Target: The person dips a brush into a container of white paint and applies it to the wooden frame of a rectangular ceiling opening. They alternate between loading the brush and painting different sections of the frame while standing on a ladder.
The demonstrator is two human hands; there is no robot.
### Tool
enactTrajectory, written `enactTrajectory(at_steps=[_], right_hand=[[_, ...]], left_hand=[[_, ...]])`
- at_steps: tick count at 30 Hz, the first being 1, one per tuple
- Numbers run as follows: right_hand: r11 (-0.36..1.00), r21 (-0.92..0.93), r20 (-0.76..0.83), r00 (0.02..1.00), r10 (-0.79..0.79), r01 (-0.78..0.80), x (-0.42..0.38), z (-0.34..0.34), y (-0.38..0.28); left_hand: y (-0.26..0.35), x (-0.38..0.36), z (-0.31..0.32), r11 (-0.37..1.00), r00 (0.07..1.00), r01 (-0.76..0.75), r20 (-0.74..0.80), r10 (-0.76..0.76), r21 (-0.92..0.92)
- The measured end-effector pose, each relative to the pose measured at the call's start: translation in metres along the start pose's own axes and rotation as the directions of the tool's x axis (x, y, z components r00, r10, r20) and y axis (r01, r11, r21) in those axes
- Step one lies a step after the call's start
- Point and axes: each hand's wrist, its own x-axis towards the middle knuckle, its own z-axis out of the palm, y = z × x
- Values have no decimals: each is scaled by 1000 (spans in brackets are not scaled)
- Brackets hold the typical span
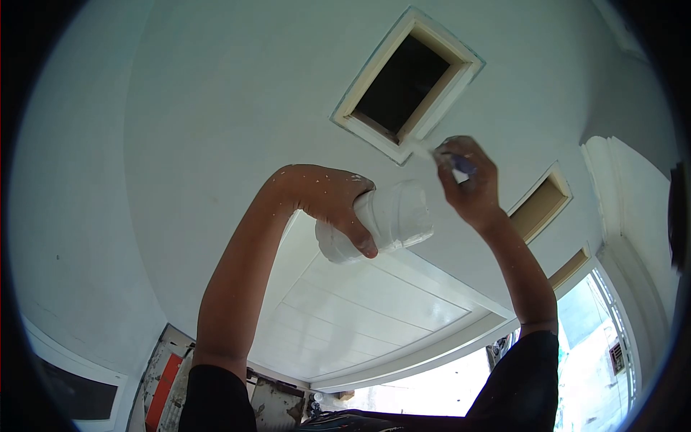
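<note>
My left hand (327,194) is wrapped round a translucent white plastic container (403,216), tilted on its side with its wide end toward the right. White specks dot the back of this hand and wrist. My right hand (473,187) is closed round a paintbrush (426,151) whose handle looks bluish. The pale bristle end, somewhat blurred, is at the lower corner of a white window frame (450,90). Whether the bristles touch the frame cannot be made out. The container's contents are hidden from this angle.
A pale green wall (216,108) surrounds the frame. Two more framed openings, one of them a beige recess (540,205), lie to the right. Below the container is a white panelled door (367,309). A red-orange object (163,392) lies at lower left.
</note>
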Motion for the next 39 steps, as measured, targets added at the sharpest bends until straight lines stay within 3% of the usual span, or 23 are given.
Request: enactTrajectory(at_steps=[4, 6, 9, 14, 16, 20, 24, 27, 29, 36, 39], right_hand=[[1000, 5, 103, 995, -9, 8, -14, 11, 0], [998, 61, -76, 996, 36, -31, -11, 8, 2], [999, 50, -167, 986, -8, 16, -8, 8, 2], [999, 41, -93, 995, -26, 30, -28, 25, 8], [994, 102, -212, 976, 53, -32, -27, 22, 12], [995, 94, -266, 962, 65, -41, -32, 25, 10], [993, 110, -207, 977, 60, -38, -41, 36, 8], [974, 215, -343, 927, 148, -75, -44, 39, 11], [996, 84, -288, 956, 56, -32, -48, 43, 10], [996, 85, -380, 924, 37, -5, -48, 43, 11], [999, 18, -273, 961, 32, -28, -46, 41, 9]], left_hand=[[3, -1, 1, 1000, 1000, -11, -5, 11, 17], [0, 3, 2, 1000, 1000, -11, 0, 11, 13], [0, 1, 1, 1000, 1000, 4, -5, -4, 13], [2, -1, 1, 999, 999, 29, -20, -29, 23], [1, 0, 1, 1000, 1000, 1, -7, -1, -4], [0, 3, 1, 999, 1000, 5, -7, -4, 41], [-1, 3, 1, 1000, 1000, 12, 4, -12, 14], [-1, 3, 2, 999, 1000, 17, 2, -17, 27], [0, 2, 2, 999, 1000, 21, 3, -21, 32], [0, 2, 2, 999, 1000, 27, -7, -27, 28], [2, 1, 3, 999, 999, 35, -12, -35, 30]])
